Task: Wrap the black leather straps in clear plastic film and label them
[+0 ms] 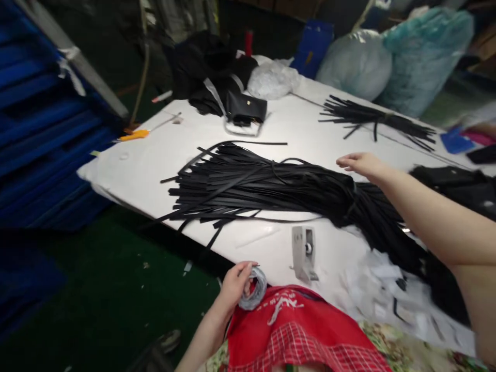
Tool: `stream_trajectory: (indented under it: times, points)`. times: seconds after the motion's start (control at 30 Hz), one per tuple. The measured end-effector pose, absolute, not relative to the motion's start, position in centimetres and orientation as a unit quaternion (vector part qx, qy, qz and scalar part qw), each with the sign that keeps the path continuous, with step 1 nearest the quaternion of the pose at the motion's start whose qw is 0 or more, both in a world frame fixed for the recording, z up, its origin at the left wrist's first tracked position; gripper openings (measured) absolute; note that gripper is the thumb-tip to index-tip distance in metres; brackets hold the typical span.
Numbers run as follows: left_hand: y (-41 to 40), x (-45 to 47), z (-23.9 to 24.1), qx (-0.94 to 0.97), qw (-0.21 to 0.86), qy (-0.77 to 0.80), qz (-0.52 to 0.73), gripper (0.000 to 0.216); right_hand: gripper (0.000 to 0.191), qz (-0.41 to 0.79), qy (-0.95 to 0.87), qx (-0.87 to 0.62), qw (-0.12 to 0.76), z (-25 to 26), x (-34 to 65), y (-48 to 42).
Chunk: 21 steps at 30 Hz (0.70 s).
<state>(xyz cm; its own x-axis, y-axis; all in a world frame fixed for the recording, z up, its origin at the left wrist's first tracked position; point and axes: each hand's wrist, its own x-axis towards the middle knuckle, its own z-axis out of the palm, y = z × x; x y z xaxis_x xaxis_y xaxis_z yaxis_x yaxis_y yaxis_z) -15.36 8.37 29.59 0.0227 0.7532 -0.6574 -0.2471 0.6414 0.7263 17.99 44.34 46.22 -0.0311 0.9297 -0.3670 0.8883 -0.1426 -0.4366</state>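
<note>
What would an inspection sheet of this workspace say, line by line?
Surface: white table.
Job's things: large bundle of black strips; grey roll.
Clutter: black pouch, orange-handled tool, whitish scraps.
Hands: left hand holds the roll at the table's near edge; right hand is open near the bundle.
Cables: possible cord or hose behind, upper left.
Surroundings: blue slatted stack, green floor.

Dk green flr (112, 268), blue slatted stack (42, 134) on L, white tbl (143, 165), dim bkgd.
</note>
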Motion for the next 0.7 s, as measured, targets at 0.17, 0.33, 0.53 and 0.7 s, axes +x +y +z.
stream_trajectory:
  times: [0.17,0.33,0.53,0.7]
  points:
    - [7.9,-8.9,31.4,0.254,0.733,0.538,0.330,0.063,0.036,0.341,-0.572,-0.737,0.115,43.7,29.2,34.6]
    - [6.6,-1.8,30.9,0.321,0.746,0.516,0.272,0.058,0.035,0.398,-0.518,-0.748,0.116,36.9,35.6,22.7]
    - [3.4,4.9,24.3,0.381,0.761,0.489,0.194,0.058,0.036,0.442,-0.585,-0.676,0.070,29.3,35.4,8.9]
    - [0.0,7.0,17.7,0.422,0.765,0.464,0.148,0.057,0.032,0.456,-0.617,-0.627,0.138,23.8,34.8,1.0]
